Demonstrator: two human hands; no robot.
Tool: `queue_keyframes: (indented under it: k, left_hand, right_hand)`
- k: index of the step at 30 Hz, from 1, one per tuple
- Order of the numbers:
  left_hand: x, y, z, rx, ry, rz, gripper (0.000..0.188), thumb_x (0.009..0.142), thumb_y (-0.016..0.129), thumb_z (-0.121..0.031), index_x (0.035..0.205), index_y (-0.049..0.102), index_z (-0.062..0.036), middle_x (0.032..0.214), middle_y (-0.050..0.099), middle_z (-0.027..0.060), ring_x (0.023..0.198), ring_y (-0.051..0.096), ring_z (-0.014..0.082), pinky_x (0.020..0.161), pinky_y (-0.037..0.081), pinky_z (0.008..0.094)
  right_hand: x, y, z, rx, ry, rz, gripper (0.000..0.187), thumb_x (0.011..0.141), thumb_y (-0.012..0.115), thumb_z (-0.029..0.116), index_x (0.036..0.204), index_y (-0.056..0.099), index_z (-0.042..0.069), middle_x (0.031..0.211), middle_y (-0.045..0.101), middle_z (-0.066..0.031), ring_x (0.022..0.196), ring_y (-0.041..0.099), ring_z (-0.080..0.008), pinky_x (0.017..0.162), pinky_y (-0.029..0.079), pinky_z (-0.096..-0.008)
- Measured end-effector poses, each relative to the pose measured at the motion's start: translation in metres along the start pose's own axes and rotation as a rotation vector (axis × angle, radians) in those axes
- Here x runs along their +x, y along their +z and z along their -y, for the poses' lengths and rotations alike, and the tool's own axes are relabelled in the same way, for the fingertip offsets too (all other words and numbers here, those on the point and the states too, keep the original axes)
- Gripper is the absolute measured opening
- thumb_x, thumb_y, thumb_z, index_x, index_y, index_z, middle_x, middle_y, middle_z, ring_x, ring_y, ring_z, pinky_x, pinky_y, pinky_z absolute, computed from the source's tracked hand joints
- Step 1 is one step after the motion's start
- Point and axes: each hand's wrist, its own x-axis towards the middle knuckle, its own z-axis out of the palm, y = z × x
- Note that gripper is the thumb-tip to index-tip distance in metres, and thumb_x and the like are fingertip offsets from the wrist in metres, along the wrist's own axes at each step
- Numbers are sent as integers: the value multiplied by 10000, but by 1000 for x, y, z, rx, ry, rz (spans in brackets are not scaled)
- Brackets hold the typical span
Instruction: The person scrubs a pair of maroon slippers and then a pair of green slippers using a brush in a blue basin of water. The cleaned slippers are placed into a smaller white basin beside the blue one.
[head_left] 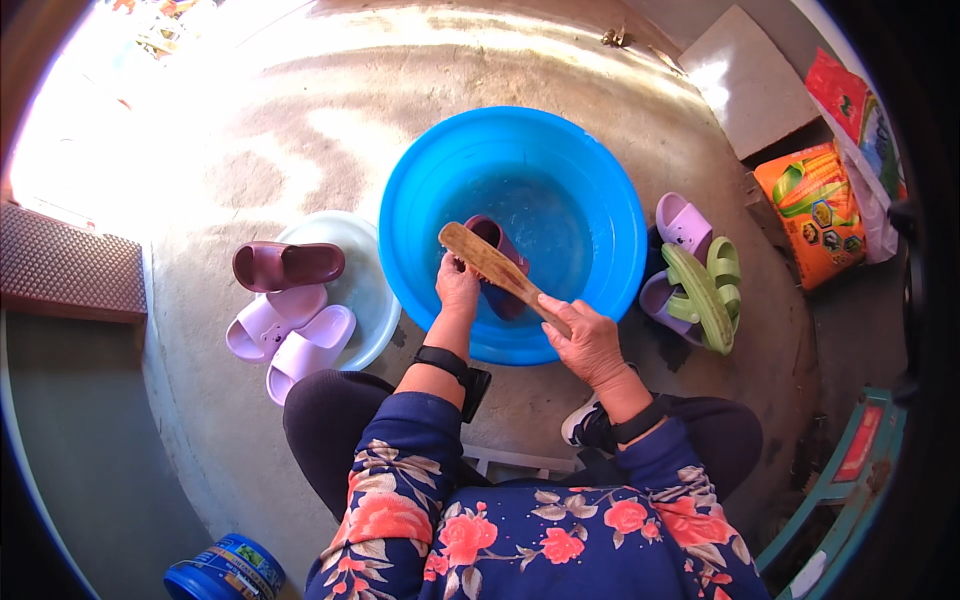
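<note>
A large blue basin of shallow water stands in front of me. Inside it, a maroon slide slipper is tilted, partly covered by a wooden scrubbing brush. My left hand is closed at the slipper's left side, its fingertips partly hidden beneath the brush head. The brush handle is gripped in my right hand at the basin's near right rim. The brush lies slantwise over the slipper, with its smooth wooden back up; the bristles are mostly hidden.
Left of the basin, another maroon slipper and two lilac slippers lie on and beside a pale basin. Green slippers and lilac slippers are piled at right. Beyond them lies an orange bag. A blue bucket stands lower left.
</note>
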Motion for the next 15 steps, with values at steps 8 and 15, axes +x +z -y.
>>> queue_keyframes:
  k: [8,15]
  left_hand:
    - [-14,-5,-15,-53,136,120,219,803,533,-148,1018,494,-132,838,538,11,721,521,132,521,448,266]
    - [-13,-20,-26,-258,-147,-36,344,728,543,-53,1044,419,-102,978,498,81,871,512,219,632,473,397]
  right_hand:
    - [20,20,-48,52,302,-97,343,698,611,167,1033,539,154,818,588,-140,760,559,-324,644,456,-387]
    - [18,49,-66,-143,454,169,271,718,582,189,985,535,174,803,601,-125,737,572,-333,631,456,-423]
